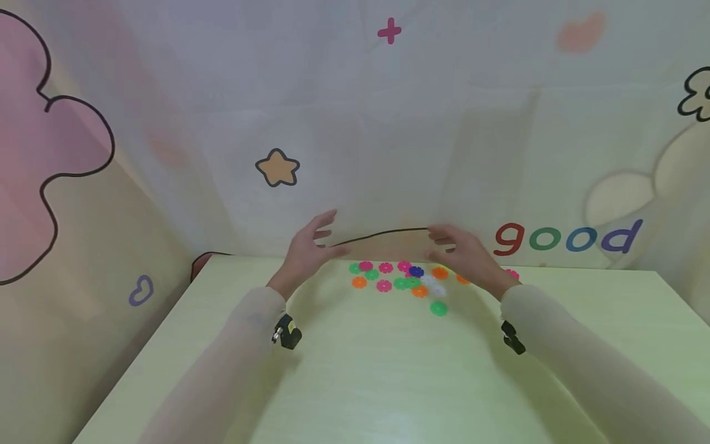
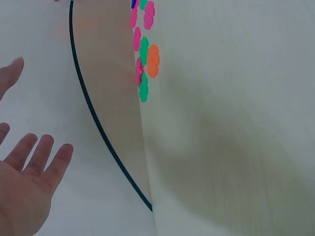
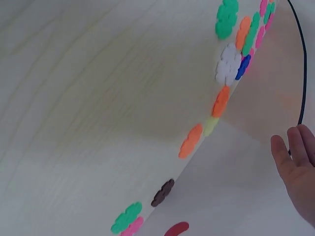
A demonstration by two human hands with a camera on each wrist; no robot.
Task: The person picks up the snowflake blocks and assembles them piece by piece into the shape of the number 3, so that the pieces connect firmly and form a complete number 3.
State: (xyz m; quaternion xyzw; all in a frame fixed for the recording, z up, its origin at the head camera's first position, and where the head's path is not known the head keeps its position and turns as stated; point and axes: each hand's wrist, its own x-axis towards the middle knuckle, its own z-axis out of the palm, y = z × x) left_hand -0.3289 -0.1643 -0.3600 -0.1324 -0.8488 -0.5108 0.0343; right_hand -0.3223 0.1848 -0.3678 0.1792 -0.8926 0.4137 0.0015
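while scalloped discs (image 1: 384, 285) dot the table (image 1: 383, 376), left hand (image 1: 307, 251) and right hand (image 1: 468, 251) hover, both loosely spread

I'd say the tabletop (image 1: 383, 376) is smooth wood, faintly grained, with a slight sheen towards its near edge. Those scalloped discs (image 1: 439, 309) along its far edge look like matt plastic. The backdrop (image 1: 360, 142) behind is dull, creased cloth; the sleeves (image 1: 222, 364), plain matt fabric.

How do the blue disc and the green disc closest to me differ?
The blue disc is dark, while the green disc is bright. The blue disc lies crowded near the far edge of the table; the green disc lies apart, nearer you. Both have scalloped rims.
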